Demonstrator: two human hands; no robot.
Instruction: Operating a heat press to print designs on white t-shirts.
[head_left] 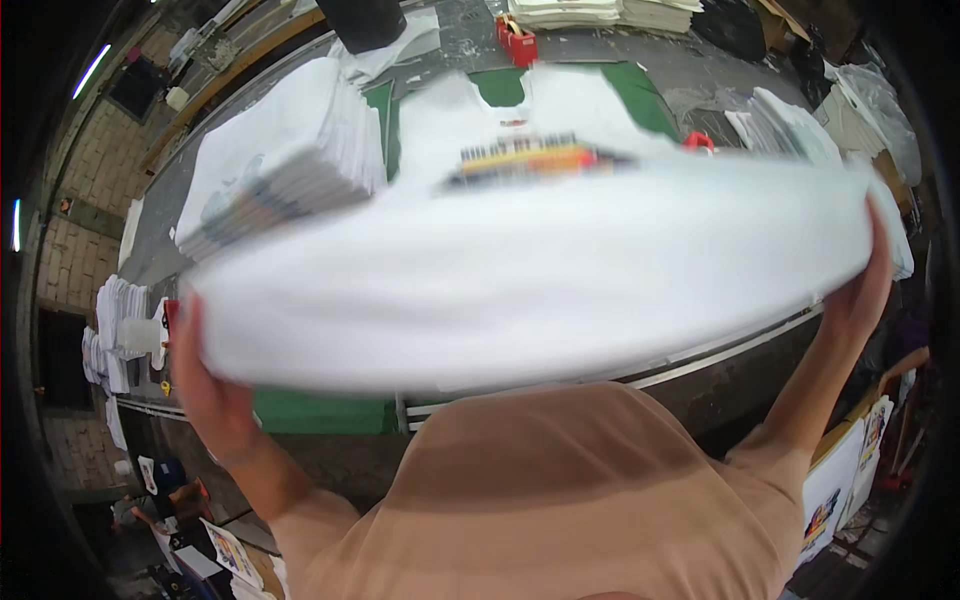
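Stretched wide between my two hands is a white T-shirt [540, 275], its raised lower part blurred by motion. Its neck end, with a colourful chest print [545, 158], lies flat on a green board [325, 412]; the cloth seems to be one piece, though the blur hides the join. My left hand [212, 375] grips the cloth at the left end, fingers partly behind it. At the right end, my right hand [868, 265] closes on the other side, most of its fingers hidden by fabric.
A tall stack of folded white shirts [285, 140] stands left of the board. A red tape dispenser [516, 42] sits beyond the collar, near a white stack [610, 12]. More folded cloth [790, 125] and clear plastic [878, 105] lie right. Other people [150, 505] are at lower left.
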